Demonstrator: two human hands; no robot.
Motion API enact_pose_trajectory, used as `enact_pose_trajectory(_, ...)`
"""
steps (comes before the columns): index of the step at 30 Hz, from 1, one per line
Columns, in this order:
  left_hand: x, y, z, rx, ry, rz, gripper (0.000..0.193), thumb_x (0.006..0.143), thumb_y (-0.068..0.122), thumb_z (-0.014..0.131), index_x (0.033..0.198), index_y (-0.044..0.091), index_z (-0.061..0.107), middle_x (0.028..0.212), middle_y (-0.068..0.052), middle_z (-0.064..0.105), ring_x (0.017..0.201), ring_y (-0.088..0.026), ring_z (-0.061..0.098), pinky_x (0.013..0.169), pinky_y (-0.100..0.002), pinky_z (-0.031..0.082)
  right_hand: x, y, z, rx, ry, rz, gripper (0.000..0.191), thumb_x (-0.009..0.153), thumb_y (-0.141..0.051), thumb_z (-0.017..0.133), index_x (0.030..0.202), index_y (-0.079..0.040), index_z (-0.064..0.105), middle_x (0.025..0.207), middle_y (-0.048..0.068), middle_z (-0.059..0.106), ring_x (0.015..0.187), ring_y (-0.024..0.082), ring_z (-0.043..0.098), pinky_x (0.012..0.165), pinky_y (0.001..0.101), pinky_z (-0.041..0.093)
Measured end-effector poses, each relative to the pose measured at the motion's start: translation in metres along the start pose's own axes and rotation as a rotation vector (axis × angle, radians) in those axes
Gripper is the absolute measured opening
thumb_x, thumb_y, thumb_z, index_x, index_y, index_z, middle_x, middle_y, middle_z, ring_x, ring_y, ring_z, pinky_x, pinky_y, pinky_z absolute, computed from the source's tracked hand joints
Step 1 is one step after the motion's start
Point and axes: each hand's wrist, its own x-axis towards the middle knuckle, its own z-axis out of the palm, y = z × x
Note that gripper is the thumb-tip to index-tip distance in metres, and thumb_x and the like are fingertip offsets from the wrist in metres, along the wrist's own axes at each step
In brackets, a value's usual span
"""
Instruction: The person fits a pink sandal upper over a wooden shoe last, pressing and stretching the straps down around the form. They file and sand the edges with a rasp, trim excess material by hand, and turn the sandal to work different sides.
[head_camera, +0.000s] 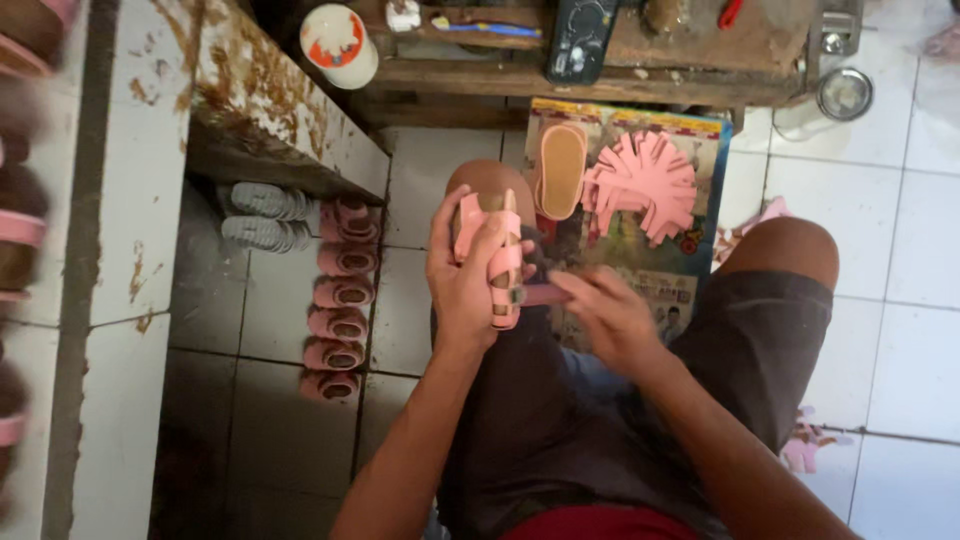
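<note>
My left hand grips a small pink sandal over my lap, sole side partly toward me, its straps and a metal buckle facing right. My right hand pinches the end of a pink strap that runs from the sandal's buckle. I sit with bare knees and dark shorts. Just beyond the sandal, a tan shoe sole with a pink rim lies on a printed sheet on the floor, beside a fanned pile of pink strap pieces.
A row of several finished pink sandals and two grey soles lies under a stained white ledge at left. A wooden bench with tools, a cup and a metal bowl stands ahead. Pink scraps lie at right.
</note>
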Motion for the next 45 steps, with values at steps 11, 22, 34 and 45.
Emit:
enact_pose_trajectory(11, 0.005, -0.013, -0.010, 0.095, -0.159, 0.167, 0.046, 0.107, 0.007, 0.068, 0.150, 0.004, 0.051, 0.120, -0.013, 0.066, 0.098, -0.017, 0.069, 0.079, -0.033, 0.061, 0.005, 0.013, 0.011, 0.149, -0.029, 0.058, 0.037, 0.103, -0.004, 0.061, 0.140, -0.005, 0.061, 0.111, 0.012, 0.065, 0.096, 0.023, 0.064, 0.084, 0.0330, 0.053)
enact_pose_trajectory(22, -0.002, 0.000, -0.004, 0.176, -0.155, 0.078, 0.046, 0.103, 0.010, 0.064, 0.146, 0.006, 0.051, 0.103, -0.013, 0.071, 0.081, -0.017, 0.071, 0.065, -0.030, 0.061, 0.015, 0.006, 0.003, 0.079, -0.012, 0.047, 0.037, 0.100, -0.005, 0.065, 0.137, -0.005, 0.064, 0.106, 0.016, 0.067, 0.091, 0.026, 0.065, 0.079, 0.0351, 0.053)
enact_pose_trajectory(34, -0.004, -0.007, -0.015, -0.088, -0.372, 0.089, 0.054, 0.101, 0.009, 0.073, 0.150, 0.008, 0.053, 0.094, -0.011, 0.071, 0.066, -0.009, 0.067, 0.055, -0.024, 0.058, 0.008, 0.020, 0.002, 0.085, -0.085, 0.145, 0.038, 0.098, -0.003, 0.068, 0.136, -0.004, 0.066, 0.104, 0.014, 0.065, 0.091, 0.026, 0.064, 0.080, 0.0343, 0.052)
enact_pose_trajectory(45, -0.004, -0.002, -0.008, 0.187, -0.217, 0.100, 0.050, 0.100, 0.006, 0.060, 0.149, 0.007, 0.048, 0.113, -0.016, 0.068, 0.090, -0.024, 0.073, 0.071, -0.037, 0.065, 0.017, 0.015, 0.015, -0.007, 0.092, 0.077, 0.040, 0.099, -0.002, 0.066, 0.139, -0.003, 0.063, 0.099, 0.012, 0.063, 0.086, 0.022, 0.060, 0.074, 0.0326, 0.051)
